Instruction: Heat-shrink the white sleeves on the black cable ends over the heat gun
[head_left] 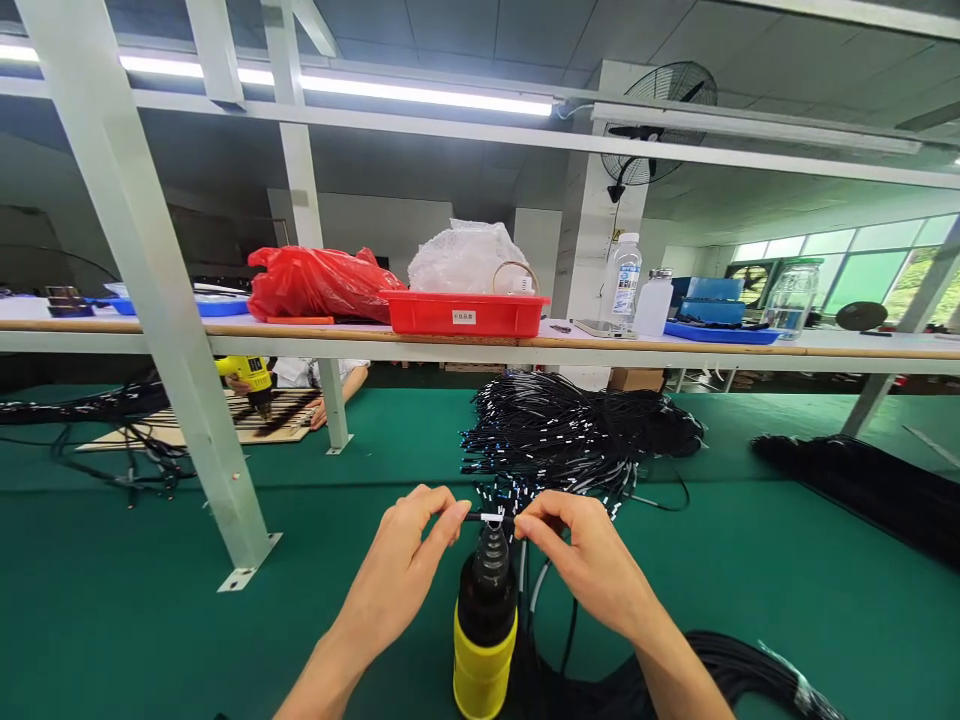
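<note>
A black cable with a white sleeve (491, 517) is stretched level between my two hands. My left hand (409, 560) pinches its left end between thumb and forefinger. On the other side of the sleeve my right hand (577, 555) pinches the cable the same way. Directly under the sleeve stands a yellow and black heat gun (486, 640), its ringed nozzle pointing up. Whether the nozzle touches the cable I cannot tell. Behind my hands lies a big bundle of black cables (570, 430) with white and blue ends.
More black cables (750, 660) curve across the green table (360, 620) at lower right; another bundle (862, 490) lies far right. A white post (187, 350) stands left. On the shelf above sits a red bin (465, 316). Across the table, a person's hand holds another heat gun (255, 378).
</note>
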